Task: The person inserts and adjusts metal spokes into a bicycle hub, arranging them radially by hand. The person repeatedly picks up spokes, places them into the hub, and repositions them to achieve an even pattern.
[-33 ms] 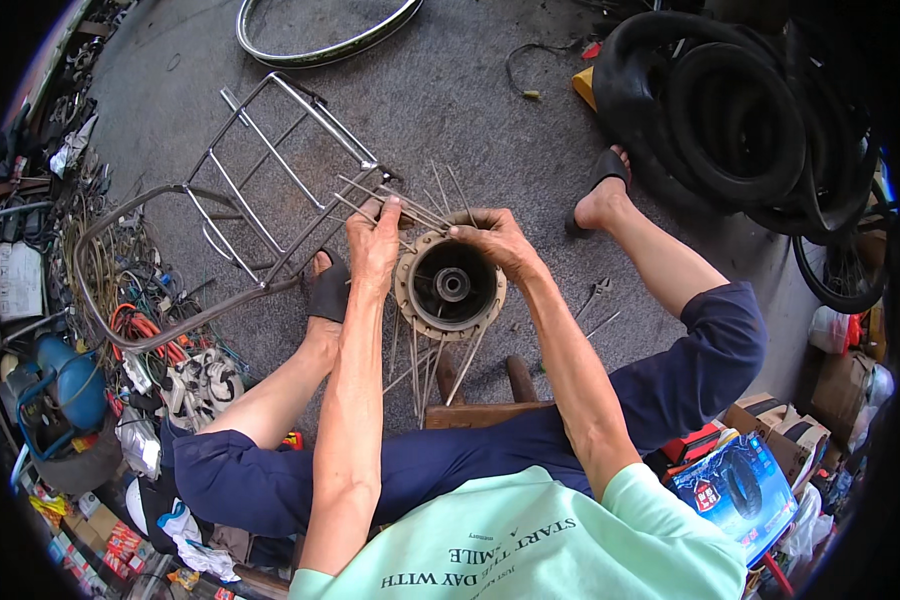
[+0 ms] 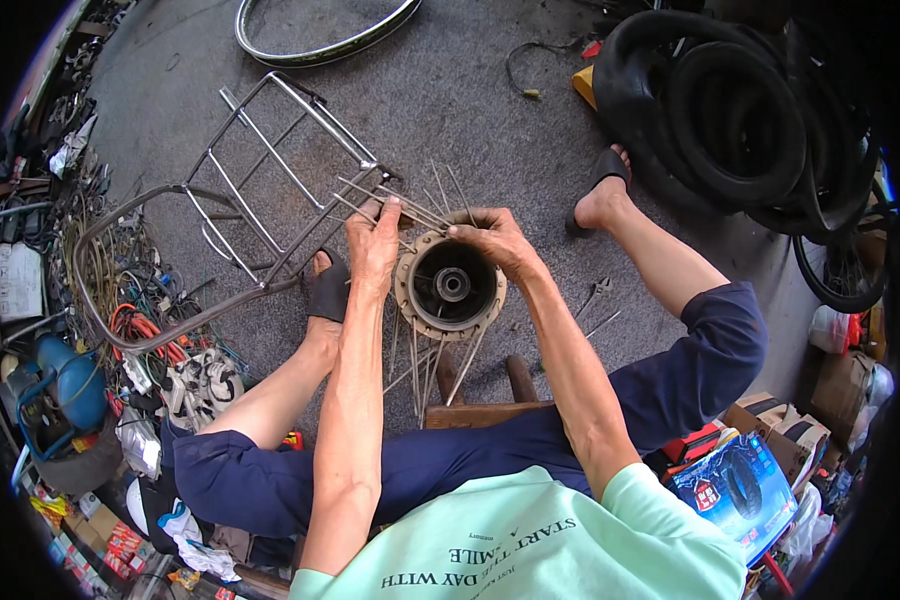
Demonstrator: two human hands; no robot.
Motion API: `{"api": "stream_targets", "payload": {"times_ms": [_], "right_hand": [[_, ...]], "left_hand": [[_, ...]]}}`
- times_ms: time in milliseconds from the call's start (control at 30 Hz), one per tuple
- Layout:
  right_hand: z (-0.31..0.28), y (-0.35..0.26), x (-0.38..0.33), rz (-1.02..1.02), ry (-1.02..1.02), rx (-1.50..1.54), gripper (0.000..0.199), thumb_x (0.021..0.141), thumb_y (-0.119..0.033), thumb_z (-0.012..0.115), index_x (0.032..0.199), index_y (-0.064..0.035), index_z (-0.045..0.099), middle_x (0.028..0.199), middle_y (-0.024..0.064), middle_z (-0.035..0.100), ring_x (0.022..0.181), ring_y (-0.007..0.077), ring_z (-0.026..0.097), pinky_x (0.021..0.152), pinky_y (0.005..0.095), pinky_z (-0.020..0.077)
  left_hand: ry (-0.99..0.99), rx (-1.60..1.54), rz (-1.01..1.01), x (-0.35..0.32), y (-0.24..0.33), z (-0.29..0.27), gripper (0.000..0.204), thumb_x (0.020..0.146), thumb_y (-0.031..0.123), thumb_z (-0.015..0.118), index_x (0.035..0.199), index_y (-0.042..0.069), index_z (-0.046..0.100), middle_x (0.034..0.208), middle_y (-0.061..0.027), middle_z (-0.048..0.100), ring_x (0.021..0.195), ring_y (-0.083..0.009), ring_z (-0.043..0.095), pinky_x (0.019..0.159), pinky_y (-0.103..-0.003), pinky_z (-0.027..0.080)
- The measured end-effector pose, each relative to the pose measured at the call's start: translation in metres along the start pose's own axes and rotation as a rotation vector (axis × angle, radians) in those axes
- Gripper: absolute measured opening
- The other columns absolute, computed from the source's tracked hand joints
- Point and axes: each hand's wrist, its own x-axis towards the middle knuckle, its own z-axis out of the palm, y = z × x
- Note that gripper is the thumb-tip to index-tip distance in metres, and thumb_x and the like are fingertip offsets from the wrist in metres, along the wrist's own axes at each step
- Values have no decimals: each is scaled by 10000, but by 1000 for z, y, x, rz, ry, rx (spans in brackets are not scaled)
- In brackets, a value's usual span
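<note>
A round metal wheel hub [image 2: 407, 286] with a hollow dark middle and a flange of small holes sits between my legs. Several thin spokes [image 2: 411, 206] cross its far left edge, and more spokes [image 2: 425, 372] hang from its near side. My left hand [image 2: 374, 244] pinches spokes between thumb and fingers, just left of the hub. At the hub's far right edge, my right hand [image 2: 500, 243] is closed on the flange, its thumb against the spoke ends; its other fingertips are partly hidden behind the rim.
A metal rack [image 2: 270, 150] lies at the left beside a heap of wires and parts [image 2: 135, 290]. Black tires [image 2: 650, 110] are piled far right, and a wheel rim [image 2: 330, 52] lies at the far edge. A wooden stool [image 2: 480, 414] is close to me, with boxes [image 2: 735, 490] at the near right.
</note>
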Motion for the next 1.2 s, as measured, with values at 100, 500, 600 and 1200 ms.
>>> {"api": "stream_targets", "payload": {"times_ms": [100,500,600,1200], "right_hand": [[2,-2,3,39,30,-10,405,852,-224,733,1166,19,656,997,87,708,861,149,672,797,272,552],[-9,-10,6,148,-34,303,646,975,-518,492,1246,61,587,1173,178,651,1045,225,641,969,353,500],[-12,-10,1,145,-34,219,570,972,-452,538,1241,47,601,1150,173,661,1018,215,649,940,336,513],[-39,33,-56,24,272,148,350,876,-257,718,1091,18,691,889,70,705,762,149,657,680,280,528]], "left_hand": [[2,149,-34,-2,1,-2,290,926,286,643,970,2,681,887,-51,668,809,-145,587,728,-305,457],[-217,-357,-296,-11,-10,-7,368,929,278,668,1154,-6,606,1078,-96,663,975,-186,635,838,-324,510],[-228,-369,-283,-12,-8,-7,372,923,275,677,1158,-5,608,1061,-101,668,976,-185,633,833,-319,507],[84,224,-276,-80,-49,-51,321,869,259,707,992,-36,676,870,-80,671,796,-142,589,752,-284,446]]}}
